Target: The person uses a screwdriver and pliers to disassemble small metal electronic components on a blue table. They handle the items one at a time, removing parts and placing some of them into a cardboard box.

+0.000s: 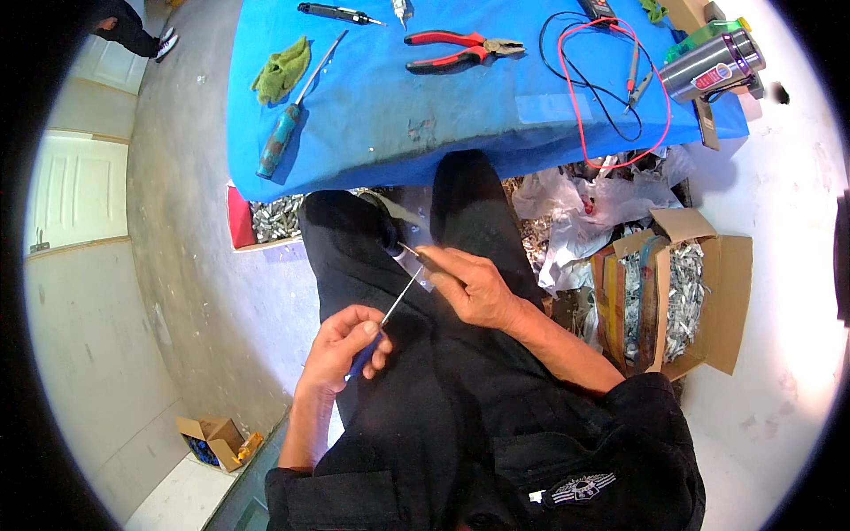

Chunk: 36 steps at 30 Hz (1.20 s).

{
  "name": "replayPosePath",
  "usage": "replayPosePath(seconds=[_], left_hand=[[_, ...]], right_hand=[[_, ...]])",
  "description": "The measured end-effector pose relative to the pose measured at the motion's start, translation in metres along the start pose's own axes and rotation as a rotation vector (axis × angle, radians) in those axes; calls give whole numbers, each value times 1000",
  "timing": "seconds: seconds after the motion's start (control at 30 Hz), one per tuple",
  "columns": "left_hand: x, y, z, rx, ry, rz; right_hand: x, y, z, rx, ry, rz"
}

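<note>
My left hand [341, 343] is closed around the blue handle of a screwdriver [364, 357]. Its thin metal shaft slants up and to the right, with the tip just below the fingers of my right hand [479, 288]. Those fingers are pinched on a small, thin, dark piece [410, 251], mostly hidden by the fingers, so I cannot tell its kind. Both hands are over my lap, in front of the blue-covered table [372, 133]. Whether the screwdriver tip touches the piece is unclear.
On the table lie red-handled pliers [447, 50], another screwdriver [282, 137], a green cloth [282, 71], a meter's red and black leads [580, 84] and a steel flask [708, 66]. A cardboard box [726, 301] of small metal parts stands at right; a red-sided box [240, 219] sits beneath the table.
</note>
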<state>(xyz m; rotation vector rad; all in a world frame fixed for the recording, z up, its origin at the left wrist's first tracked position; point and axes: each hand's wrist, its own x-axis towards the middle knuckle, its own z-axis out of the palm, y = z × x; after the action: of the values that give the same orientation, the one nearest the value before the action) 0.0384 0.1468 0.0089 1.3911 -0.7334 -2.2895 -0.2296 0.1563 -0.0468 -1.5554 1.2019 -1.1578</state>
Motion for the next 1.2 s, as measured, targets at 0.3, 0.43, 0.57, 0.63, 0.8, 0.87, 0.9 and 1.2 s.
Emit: replayPosePath(seconds=[0.3, 0.43, 0.57, 0.63, 0.8, 0.87, 0.9, 1.2], left_hand=[[-3, -15, 8, 817, 270, 432], [-2, -6, 18, 1194, 321, 806], [-5, -4, 15, 385, 153, 193], [0, -2, 3, 120, 19, 46], [4, -5, -2, 0, -60, -11], [3, -3, 2, -24, -61, -16], [3, -4, 3, 35, -42, 27], [3, -24, 1, 677, 214, 355]], right_hand=[[-2, 2, 0, 21, 16, 74], [-2, -1, 0, 12, 15, 83], [0, 1, 1, -20, 17, 21], [0, 1, -1, -32, 6, -8], [0, 0, -2, -15, -19, 4], [-1, 0, -2, 4, -16, 15], [-1, 2, -1, 13, -20, 23], [-4, 6, 0, 3, -6, 37]])
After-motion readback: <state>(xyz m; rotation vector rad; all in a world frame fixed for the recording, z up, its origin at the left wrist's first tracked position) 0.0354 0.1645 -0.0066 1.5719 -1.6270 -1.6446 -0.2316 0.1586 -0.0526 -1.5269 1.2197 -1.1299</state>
